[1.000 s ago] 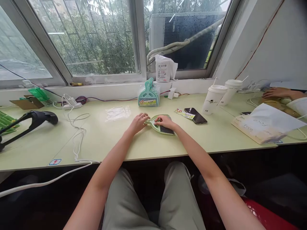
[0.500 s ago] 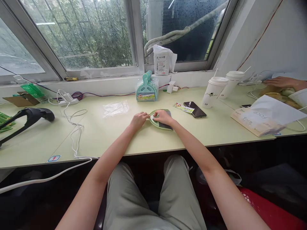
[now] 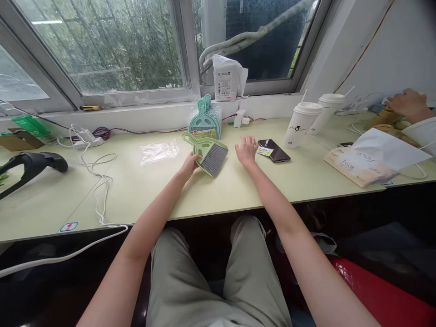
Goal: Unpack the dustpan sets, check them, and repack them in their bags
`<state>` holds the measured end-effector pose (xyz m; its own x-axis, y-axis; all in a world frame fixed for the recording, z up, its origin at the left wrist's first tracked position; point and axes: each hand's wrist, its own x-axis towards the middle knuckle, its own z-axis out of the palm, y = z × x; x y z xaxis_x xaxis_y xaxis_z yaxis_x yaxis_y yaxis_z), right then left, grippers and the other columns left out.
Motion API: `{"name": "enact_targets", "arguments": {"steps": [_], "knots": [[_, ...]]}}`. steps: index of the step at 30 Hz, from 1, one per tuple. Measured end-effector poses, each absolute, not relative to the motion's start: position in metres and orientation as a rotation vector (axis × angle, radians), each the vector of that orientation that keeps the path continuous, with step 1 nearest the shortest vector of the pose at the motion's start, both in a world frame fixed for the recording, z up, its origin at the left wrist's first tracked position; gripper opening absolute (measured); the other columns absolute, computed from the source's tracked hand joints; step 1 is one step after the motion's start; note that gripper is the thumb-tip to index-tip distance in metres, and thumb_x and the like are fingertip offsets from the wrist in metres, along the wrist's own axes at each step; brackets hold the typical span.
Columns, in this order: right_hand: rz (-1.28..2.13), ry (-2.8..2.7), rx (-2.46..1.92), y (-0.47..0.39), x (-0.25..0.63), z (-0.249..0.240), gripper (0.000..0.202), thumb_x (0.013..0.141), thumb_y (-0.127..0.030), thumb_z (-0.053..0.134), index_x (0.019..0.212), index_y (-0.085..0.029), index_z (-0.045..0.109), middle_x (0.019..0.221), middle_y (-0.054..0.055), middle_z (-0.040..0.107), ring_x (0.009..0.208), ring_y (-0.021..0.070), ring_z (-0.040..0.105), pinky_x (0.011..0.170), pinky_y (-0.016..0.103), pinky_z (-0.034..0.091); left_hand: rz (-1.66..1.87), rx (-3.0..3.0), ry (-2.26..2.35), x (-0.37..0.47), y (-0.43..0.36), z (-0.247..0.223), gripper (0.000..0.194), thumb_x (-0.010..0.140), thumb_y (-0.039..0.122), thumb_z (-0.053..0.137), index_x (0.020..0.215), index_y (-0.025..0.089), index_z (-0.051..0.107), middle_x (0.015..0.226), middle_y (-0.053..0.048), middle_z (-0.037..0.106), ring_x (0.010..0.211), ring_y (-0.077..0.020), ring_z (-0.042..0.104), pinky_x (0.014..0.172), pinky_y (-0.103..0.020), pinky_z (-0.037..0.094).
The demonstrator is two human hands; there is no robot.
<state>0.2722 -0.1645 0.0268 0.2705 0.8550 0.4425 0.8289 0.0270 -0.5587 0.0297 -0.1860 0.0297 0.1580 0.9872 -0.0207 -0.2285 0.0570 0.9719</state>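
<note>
My left hand (image 3: 190, 165) is closed on the near edge of a small green dustpan and brush set (image 3: 207, 154), its handle pointing to the far left and its grey bristles to the right. My right hand (image 3: 246, 150) is off the set, fingers spread, over a printed label card (image 3: 265, 151) that it partly covers. The card overlaps a dark smartphone (image 3: 278, 151). Behind the held set, a stack of blue-green dustpan and brush sets (image 3: 204, 119) leans upright in clear wrapping near the window wall.
A clear plastic wrapper (image 3: 159, 152) lies left of the set. White cables (image 3: 105, 181) and a black curved frame (image 3: 44, 161) are farther left. On the right stand two white cups (image 3: 301, 125) and a paper bag (image 3: 361, 165). Another person's hand (image 3: 410, 105) is at far right.
My left hand has lifted and turned the green set, handle now toward the far left. My right hand has let go of it and moved right to the label card.
</note>
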Motion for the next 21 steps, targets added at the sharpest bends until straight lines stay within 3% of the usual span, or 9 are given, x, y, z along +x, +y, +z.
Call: {"name": "enact_targets", "arguments": {"steps": [1,3,7,9,11,14,16,21], "knots": [[0.06,-1.573,-1.878,-0.161,0.284,0.022,0.049,0.093,-0.029,0.046,0.138,-0.011,0.044,0.154,0.021,0.03,0.146,0.034,0.018,0.112,0.059,0.02,1.218,1.037,0.937,0.025,-0.183,0.031,0.034,0.068,0.013,0.058,0.102,0.017,0.055,0.091,-0.003,0.064,0.077,-0.0137,0.061,0.076,-0.03,0.054],[0.174,-1.726,-1.943,-0.158,0.298,0.015,0.047,0.092,-0.028,0.048,0.136,-0.012,0.049,0.153,0.02,0.034,0.145,0.034,0.023,0.113,0.061,0.017,1.298,0.942,0.93,0.016,-0.177,0.033,0.037,0.066,0.011,0.057,0.103,0.018,0.054,0.091,-0.002,0.065,0.075,-0.0128,0.061,0.073,-0.028,0.054],[0.478,-2.046,-1.553,-0.16,0.29,0.014,0.032,0.093,-0.033,0.047,0.112,-0.019,0.07,0.128,0.009,0.065,0.126,0.0246,0.053,0.11,0.041,0.033,1.393,0.773,0.977,0.005,-0.17,0.035,0.033,0.069,0.015,0.057,0.102,0.018,0.056,0.086,-0.002,0.065,0.074,-0.0139,0.062,0.068,-0.028,0.053],[0.535,-2.093,-1.4,-0.165,0.275,0.016,0.032,0.093,-0.036,0.048,0.108,-0.021,0.073,0.118,0.006,0.07,0.117,0.0219,0.06,0.106,0.036,0.039,1.415,0.704,1.017,0.001,-0.168,0.034,0.028,0.071,0.018,0.057,0.099,0.019,0.056,0.082,-0.003,0.065,0.074,-0.0148,0.062,0.066,-0.027,0.053],[0.413,-2.052,-1.455,-0.17,0.261,0.017,0.033,0.091,-0.036,0.052,0.115,-0.022,0.069,0.126,0.007,0.066,0.123,0.0234,0.056,0.111,0.042,0.033,1.429,0.667,1.048,-0.002,-0.165,0.033,0.025,0.071,0.019,0.056,0.096,0.019,0.056,0.08,-0.003,0.064,0.074,-0.0153,0.062,0.065,-0.027,0.053],[0.247,-2.004,-1.691,-0.175,0.25,0.014,0.048,0.089,-0.039,0.057,0.133,-0.021,0.055,0.15,0.013,0.043,0.141,0.0311,0.034,0.115,0.06,0.013,1.43,0.705,1.071,-0.004,-0.163,0.031,0.024,0.071,0.021,0.056,0.095,0.02,0.055,0.081,-0.003,0.063,0.076,-0.0159,0.063,0.065,-0.027,0.054],[0.289,-2.062,-1.767,-0.175,0.249,0.012,0.048,0.092,-0.04,0.052,0.136,-0.021,0.053,0.154,0.014,0.036,0.144,0.033,0.029,0.113,0.067,0.007,1.416,0.745,1.08,-0.005,-0.161,0.03,0.025,0.07,0.023,0.057,0.095,0.02,0.055,0.081,-0.003,0.063,0.076,-0.0167,0.063,0.066,-0.028,0.054],[0.304,-1.998,-1.746,-0.173,0.253,0.017,0.038,0.097,-0.04,0.042,0.124,-0.023,0.062,0.13,0.012,0.063,0.124,0.0262,0.055,0.116,0.06,0.008,1.362,0.747,1.073,0.003,-0.164,0.03,0.027,0.069,0.022,0.06,0.096,0.02,0.056,0.081,-0.003,0.064,0.074,-0.0166,0.063,0.063,-0.028,0.053]]}}
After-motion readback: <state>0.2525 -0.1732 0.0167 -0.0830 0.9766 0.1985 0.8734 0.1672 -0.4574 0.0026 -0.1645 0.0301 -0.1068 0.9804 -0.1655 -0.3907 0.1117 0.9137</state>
